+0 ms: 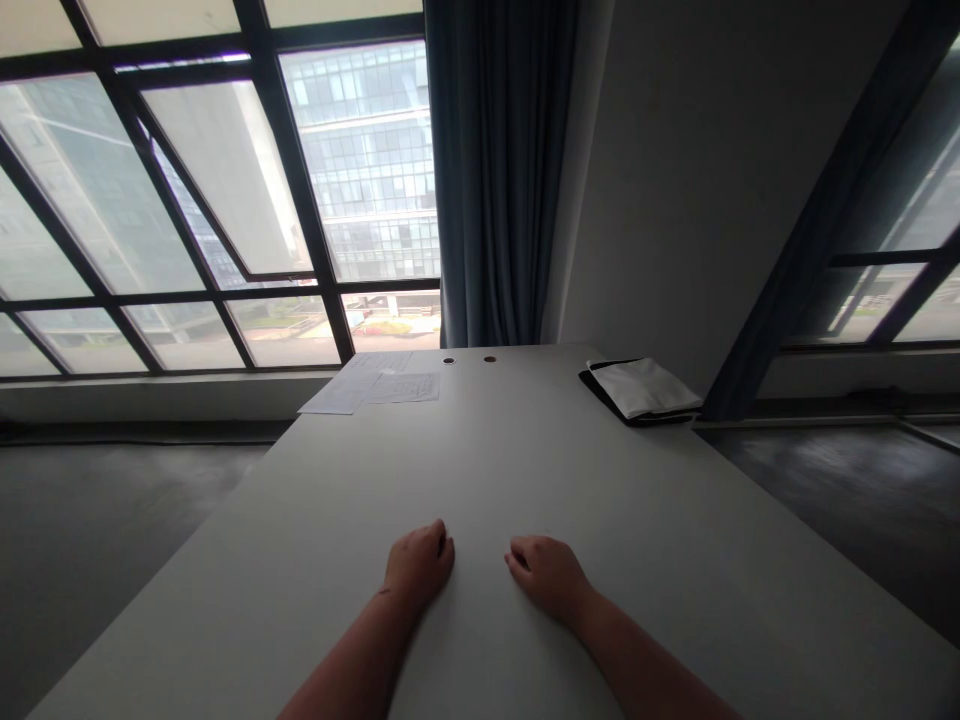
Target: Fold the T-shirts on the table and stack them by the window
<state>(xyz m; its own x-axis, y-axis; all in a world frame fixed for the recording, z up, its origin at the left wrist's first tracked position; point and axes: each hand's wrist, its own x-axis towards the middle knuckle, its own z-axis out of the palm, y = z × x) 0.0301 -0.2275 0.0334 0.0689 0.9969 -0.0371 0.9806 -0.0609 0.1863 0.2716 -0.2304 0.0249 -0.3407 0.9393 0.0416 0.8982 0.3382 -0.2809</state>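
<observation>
My left hand [420,560] rests on the white table [480,470], its fingers loosely curled in and nothing showing in them. Across a small gap of bare tabletop lies my right hand [549,572], also curled into a loose fist with no object visible. The two hands face each other and do not touch. Both forearms come in from the bottom edge of the view. Farther up the table, well beyond the right hand, is a folded white cloth [641,387] on top of a black one [611,397].
Several sheets of paper [367,385] lie at the table's far left corner. Two round holes, one left [448,361] and one right [490,359], sit near the far edge. Behind stand a blue curtain [499,180], a grey wall [675,180] and windows with one tilted pane [225,180].
</observation>
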